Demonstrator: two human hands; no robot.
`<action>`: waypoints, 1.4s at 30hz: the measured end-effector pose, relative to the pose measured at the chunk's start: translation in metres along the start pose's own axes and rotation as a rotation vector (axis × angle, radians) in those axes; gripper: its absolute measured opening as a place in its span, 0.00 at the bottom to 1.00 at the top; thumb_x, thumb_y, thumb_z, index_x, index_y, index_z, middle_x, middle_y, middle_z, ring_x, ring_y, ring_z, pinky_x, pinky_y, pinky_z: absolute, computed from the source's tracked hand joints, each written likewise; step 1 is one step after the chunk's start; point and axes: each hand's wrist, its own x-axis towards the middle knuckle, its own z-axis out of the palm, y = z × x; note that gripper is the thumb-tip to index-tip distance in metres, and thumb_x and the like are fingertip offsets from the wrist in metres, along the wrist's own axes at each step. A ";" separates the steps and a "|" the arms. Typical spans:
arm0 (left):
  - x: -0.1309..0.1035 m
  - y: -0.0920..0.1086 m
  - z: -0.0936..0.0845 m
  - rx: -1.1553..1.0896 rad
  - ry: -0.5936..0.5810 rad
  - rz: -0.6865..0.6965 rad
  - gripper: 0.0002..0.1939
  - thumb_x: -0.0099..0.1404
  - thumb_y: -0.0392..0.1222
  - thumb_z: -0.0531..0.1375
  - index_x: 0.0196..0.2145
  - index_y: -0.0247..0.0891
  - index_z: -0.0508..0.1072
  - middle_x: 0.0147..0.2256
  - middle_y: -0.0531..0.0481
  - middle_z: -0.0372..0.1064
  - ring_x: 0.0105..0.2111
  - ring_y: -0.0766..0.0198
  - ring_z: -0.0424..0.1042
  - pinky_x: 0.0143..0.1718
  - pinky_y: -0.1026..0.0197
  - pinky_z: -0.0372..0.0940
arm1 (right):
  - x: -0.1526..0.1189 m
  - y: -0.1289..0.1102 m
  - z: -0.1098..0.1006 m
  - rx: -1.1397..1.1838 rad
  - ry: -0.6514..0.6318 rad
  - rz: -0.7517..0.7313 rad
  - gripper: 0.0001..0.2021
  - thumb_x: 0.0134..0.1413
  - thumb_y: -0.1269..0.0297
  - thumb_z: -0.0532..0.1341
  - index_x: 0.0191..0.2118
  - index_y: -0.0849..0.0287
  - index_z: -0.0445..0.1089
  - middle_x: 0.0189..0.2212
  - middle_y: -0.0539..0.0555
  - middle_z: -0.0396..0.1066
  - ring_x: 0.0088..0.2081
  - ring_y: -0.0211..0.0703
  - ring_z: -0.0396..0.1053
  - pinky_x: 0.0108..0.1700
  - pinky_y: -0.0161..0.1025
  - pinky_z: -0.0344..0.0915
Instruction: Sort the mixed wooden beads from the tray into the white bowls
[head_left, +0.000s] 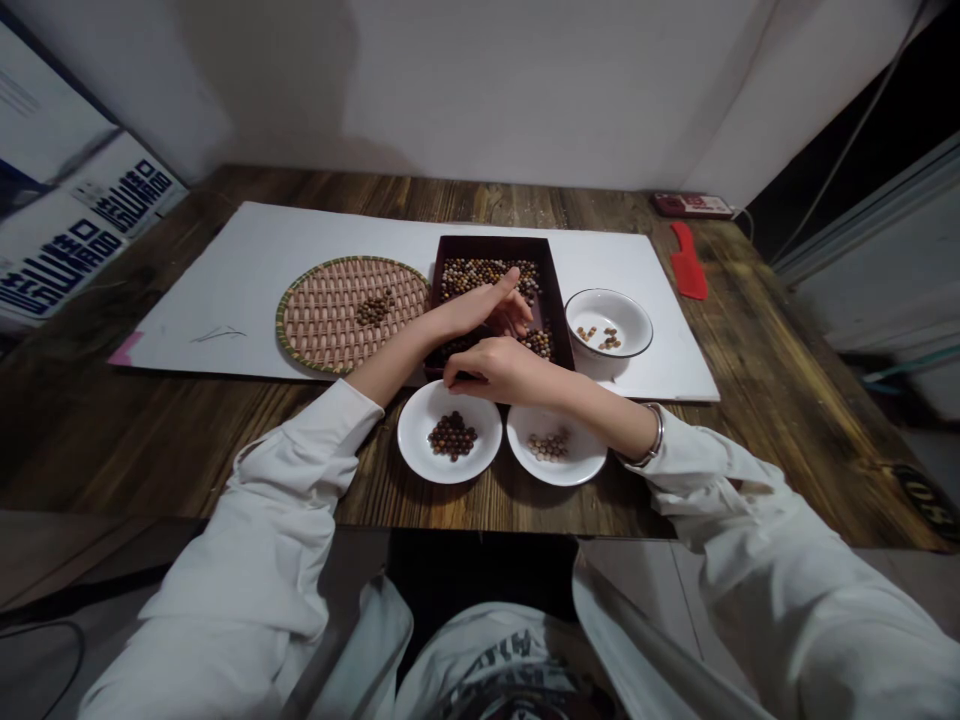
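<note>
"Well, hands first. Left and right?"

"Left hand (pixel 491 305): over the box, thumb and fingers parted, loosely curved; no bead visible in its grip, palm partly hidden. Right hand (pixel 499 370): nearer the person, fingertips bunched above the far rim of the left bowl; whether a bead is pinched there, cannot tell."

"Step in hand?"

"Sorting, judging by the separate lots: probably picking from the mixed stock or dropping into the left bowl. The next move would call for a clean release over the matching lot, with the two hands kept clear of each other."

"Containers, nearest first."

"Box (pixel 559 305), dark, low-walled: mixed beads (pixel 480 272), brown, pale and yellowish, under and around the left hand. Left bowl (pixel 411 440), white: dark beads (pixel 452 436), one cluster. Right bowl (pixel 592 466), white, beneath the right forearm: pale beads (pixel 549 444). Rimmed bowl (pixel 634 318), white with dark edge, right of the box: two small groups, one orange-brown, one browner. Woven tray (pixel 319 310), round, left of the box: one patch of greenish-brown beads (pixel 375 307)."

"Supports and remainder?"

"White board (pixel 217 260), under box, tray and rimmed bowl. Desk (pixel 780 400), wooden, carrying everything; the left and right bowls stand directly on it. Red comb-shaped piece (pixel 688 265), right of the board."
</note>
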 end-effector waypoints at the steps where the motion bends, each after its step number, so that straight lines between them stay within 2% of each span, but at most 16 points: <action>1: 0.000 0.000 0.000 0.002 0.001 0.000 0.46 0.63 0.75 0.36 0.32 0.32 0.78 0.29 0.42 0.76 0.30 0.62 0.75 0.39 0.59 0.67 | 0.000 0.000 0.000 -0.003 0.001 0.000 0.04 0.59 0.71 0.61 0.38 0.61 0.73 0.32 0.53 0.77 0.31 0.38 0.70 0.35 0.33 0.57; 20: -0.006 0.005 0.003 0.045 0.016 0.001 0.44 0.67 0.71 0.36 0.34 0.32 0.78 0.31 0.41 0.77 0.33 0.60 0.76 0.42 0.56 0.67 | 0.000 0.001 0.001 -0.020 0.000 -0.010 0.04 0.58 0.72 0.62 0.38 0.63 0.74 0.33 0.54 0.77 0.32 0.38 0.71 0.35 0.33 0.58; 29: -0.004 0.001 0.002 0.089 0.000 0.025 0.41 0.67 0.70 0.40 0.34 0.32 0.78 0.32 0.42 0.77 0.33 0.61 0.74 0.42 0.56 0.67 | 0.000 0.001 0.002 -0.007 0.002 -0.002 0.04 0.58 0.71 0.62 0.39 0.62 0.74 0.33 0.53 0.77 0.32 0.39 0.70 0.36 0.33 0.59; 42: -0.001 -0.002 0.000 0.112 -0.031 0.029 0.40 0.68 0.69 0.41 0.36 0.33 0.79 0.32 0.43 0.77 0.34 0.60 0.74 0.46 0.53 0.66 | 0.000 0.000 0.001 -0.004 -0.003 -0.004 0.04 0.59 0.70 0.61 0.38 0.62 0.74 0.33 0.54 0.77 0.32 0.39 0.70 0.36 0.34 0.59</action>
